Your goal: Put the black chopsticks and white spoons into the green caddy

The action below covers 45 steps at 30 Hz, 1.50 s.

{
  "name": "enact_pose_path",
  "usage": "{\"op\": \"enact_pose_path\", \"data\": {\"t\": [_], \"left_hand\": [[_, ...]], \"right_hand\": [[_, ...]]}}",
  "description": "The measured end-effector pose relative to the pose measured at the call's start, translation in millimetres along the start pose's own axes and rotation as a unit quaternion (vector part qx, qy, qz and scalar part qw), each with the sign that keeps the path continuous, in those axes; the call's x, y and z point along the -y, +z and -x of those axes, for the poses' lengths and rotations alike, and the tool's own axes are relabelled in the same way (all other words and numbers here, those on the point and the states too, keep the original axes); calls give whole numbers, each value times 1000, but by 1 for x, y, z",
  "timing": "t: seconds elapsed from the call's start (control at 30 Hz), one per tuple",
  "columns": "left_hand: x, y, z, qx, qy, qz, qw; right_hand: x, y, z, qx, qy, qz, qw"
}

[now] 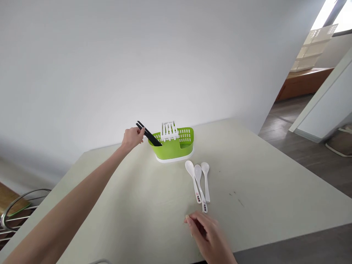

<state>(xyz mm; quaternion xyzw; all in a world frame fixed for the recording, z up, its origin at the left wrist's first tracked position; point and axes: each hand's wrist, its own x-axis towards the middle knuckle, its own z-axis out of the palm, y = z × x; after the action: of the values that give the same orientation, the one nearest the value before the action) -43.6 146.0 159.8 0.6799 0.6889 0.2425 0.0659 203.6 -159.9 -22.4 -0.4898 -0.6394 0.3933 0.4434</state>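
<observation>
My left hand (132,138) reaches to the back of the table and grips a bundle of black chopsticks (151,138) near their upper ends. They lean at a slant, their lower ends inside the left compartment of a green utensil holder (171,151). A white slatted piece (169,130) sits over the holder's middle. Three white spoons lie in front of it: a left spoon (194,179), a middle spoon (200,183) and a right spoon (206,179). Just below their handles is my right hand (207,234), fingers curled with thumb and forefinger together. Nothing shows in it.
The pale table (148,220) meets a plain wall (137,66) behind the holder. Small dark marks dot the tabletop right of the spoons. A metal wire rack (16,216) stands beyond the table's left edge. Grey floor (297,146) lies to the right.
</observation>
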Motion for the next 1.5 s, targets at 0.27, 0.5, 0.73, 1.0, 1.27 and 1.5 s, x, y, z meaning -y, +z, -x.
{"op": "enact_pose_path", "data": {"t": [0.27,0.5,0.73,1.0,1.27,1.5], "left_hand": [[24,17,5,10,35,34,999],[70,51,47,27,-21,159,987],[111,69,110,59,-16,231,971],[123,65,129,40,-45,289,956],[126,71,130,55,-38,284,956],[121,68,132,63,-28,267,961]], "right_hand": [[3,-2,-1,-4,9,12,1000],[4,6,1,-49,23,35,998],[9,-3,-3,36,108,-48,992],[29,-65,-41,-23,112,73,991],[6,-104,-86,-56,122,343,930],[0,-94,-122,35,182,465,866]]}}
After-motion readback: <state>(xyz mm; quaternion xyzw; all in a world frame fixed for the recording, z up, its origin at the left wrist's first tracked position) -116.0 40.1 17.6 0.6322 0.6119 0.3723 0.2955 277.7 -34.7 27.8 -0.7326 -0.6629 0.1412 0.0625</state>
